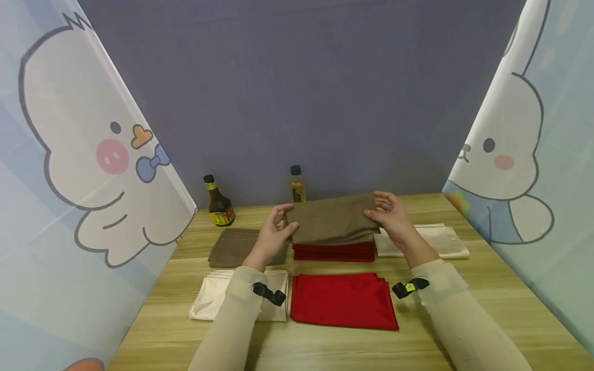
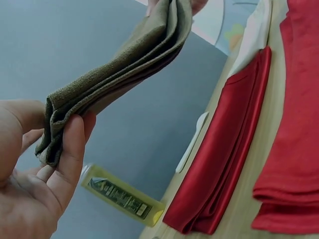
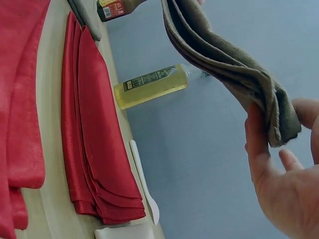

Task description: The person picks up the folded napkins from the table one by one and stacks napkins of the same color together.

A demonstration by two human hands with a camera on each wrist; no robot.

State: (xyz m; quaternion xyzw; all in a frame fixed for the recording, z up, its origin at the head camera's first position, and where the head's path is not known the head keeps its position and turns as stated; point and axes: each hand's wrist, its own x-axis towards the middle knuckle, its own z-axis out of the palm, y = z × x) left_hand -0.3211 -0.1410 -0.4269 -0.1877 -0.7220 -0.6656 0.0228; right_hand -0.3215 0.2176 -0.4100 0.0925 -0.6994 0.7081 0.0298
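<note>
Between both hands hangs a folded brown cloth (image 1: 331, 219), raised above the table and stretched sideways. My left hand (image 1: 270, 234) pinches its left end, thumb on the near face and fingers behind. The right hand (image 1: 393, 219) grips the other end the same way. Several stacked layers show along the cloth's edge in the left wrist view. Below it lies a dark red folded cloth (image 1: 334, 252), partly hidden by the brown one in the head view. Nearer to me, a bright red folded cloth (image 1: 341, 301) lies flat on the table.
Another brown folded cloth (image 1: 232, 247) lies back left, with a white one (image 1: 209, 299) in front of it, partly under my left forearm. A further white cloth (image 1: 441, 242) lies right. A dark sauce bottle (image 1: 219, 201), a yellow oil bottle (image 1: 297, 188) and a white spoon (image 3: 154, 209) are at the back.
</note>
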